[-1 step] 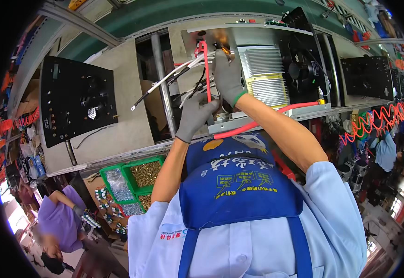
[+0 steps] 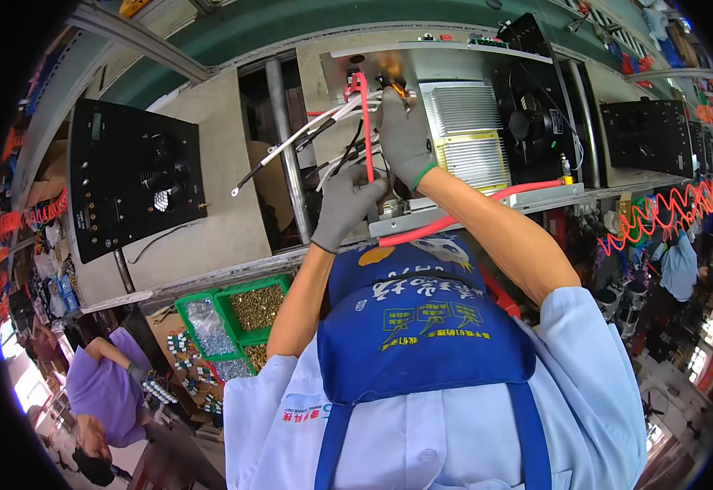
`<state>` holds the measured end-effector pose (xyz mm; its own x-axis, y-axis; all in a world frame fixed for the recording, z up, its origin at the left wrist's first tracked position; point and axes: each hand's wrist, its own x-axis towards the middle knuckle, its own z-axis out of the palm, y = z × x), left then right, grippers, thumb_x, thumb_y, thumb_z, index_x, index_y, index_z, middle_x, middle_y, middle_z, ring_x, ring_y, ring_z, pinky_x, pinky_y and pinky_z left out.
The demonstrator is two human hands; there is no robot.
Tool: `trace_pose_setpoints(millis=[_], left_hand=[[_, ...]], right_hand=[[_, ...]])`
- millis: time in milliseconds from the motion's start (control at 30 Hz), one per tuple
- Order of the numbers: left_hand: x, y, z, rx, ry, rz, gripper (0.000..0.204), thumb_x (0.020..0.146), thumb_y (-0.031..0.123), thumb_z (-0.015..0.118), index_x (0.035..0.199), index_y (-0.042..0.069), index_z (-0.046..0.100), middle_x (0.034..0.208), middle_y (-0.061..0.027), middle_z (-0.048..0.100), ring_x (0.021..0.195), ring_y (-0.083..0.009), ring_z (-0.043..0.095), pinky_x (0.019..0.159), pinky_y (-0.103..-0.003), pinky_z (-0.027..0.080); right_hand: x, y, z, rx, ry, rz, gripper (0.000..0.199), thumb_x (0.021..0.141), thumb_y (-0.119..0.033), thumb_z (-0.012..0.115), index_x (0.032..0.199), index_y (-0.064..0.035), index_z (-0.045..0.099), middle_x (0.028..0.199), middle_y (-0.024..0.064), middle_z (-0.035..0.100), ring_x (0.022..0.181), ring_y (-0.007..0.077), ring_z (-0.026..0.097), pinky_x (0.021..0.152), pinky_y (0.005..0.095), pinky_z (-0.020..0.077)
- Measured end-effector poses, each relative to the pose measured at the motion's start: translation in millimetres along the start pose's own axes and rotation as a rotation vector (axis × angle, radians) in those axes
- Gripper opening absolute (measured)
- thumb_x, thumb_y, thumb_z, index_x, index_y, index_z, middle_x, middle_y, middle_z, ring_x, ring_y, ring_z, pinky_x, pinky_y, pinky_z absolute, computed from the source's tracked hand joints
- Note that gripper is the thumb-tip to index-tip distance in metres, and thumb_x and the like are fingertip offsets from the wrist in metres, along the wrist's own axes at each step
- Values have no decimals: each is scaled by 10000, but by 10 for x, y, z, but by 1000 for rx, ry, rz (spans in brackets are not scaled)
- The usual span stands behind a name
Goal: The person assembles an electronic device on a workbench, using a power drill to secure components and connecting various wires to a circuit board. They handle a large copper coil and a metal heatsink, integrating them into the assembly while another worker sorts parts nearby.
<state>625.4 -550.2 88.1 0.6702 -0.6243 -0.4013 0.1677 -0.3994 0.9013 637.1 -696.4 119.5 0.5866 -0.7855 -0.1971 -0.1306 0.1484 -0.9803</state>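
Note:
An open metal chassis lies on the bench in front of me, with a ribbed silver heat sink and a black fan inside. My right hand, in a grey glove, reaches to the chassis's upper left part and grips a small tool with a brass-coloured tip. My left hand, also gloved, is closed on a bundle of wires just below, where a thin red wire and white wires meet. A thick red cable runs out along the chassis's front edge.
A black unit with a fan lies to the left and another black unit to the right. Green bins of screws sit below the bench. A person in purple works at lower left. Orange coiled hose hangs at right.

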Motion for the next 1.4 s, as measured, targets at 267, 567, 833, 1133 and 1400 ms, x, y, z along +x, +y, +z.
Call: trace_pose_setpoints(millis=[267, 567, 833, 1133, 1400], left_hand=[[88, -57, -68, 125, 11, 21, 345, 747, 312, 688, 912, 14, 733, 793, -163, 692, 710, -293, 663, 684, -396, 513], [126, -28, -131, 141, 37, 196, 324, 732, 286, 709, 913, 18, 717, 793, -159, 662, 774, -320, 632, 690, -434, 510], [216, -19, -129, 59, 3, 226, 278, 733, 249, 733, 857, 2, 700, 779, -166, 642, 804, -336, 619, 709, -446, 489], [264, -93, 84, 55, -6, 266, 298, 731, 240, 739, 905, 8, 672, 784, -155, 629, 816, -343, 599, 707, -460, 476], [271, 53, 350, 148, -35, 197, 348, 738, 325, 735, 885, 12, 693, 767, -160, 627, 769, -333, 599, 706, -465, 467]], right_hand=[[91, 137, 34, 35, 63, 27, 286, 988, -327, 556, 866, -69, 547, 688, -21, 505, 622, 89, 457, 575, 275, 388], [344, 288, 62, -282, 67, 249, 304, 976, -337, 555, 888, -46, 557, 738, 28, 536, 647, 115, 475, 588, 305, 403], [499, 408, 81, -606, 98, 262, 470, 967, -385, 533, 1083, 65, 598, 855, 201, 635, 778, 306, 605, 740, 431, 474], [635, 497, -20, -615, 122, 415, 392, 956, -348, 543, 995, 29, 643, 837, 199, 622, 778, 310, 570, 741, 422, 461], [826, 776, -514, -1152, -343, 98, 476, 966, -363, 470, 970, 73, 659, 1022, 336, 668, 967, 481, 653, 856, 532, 490]])
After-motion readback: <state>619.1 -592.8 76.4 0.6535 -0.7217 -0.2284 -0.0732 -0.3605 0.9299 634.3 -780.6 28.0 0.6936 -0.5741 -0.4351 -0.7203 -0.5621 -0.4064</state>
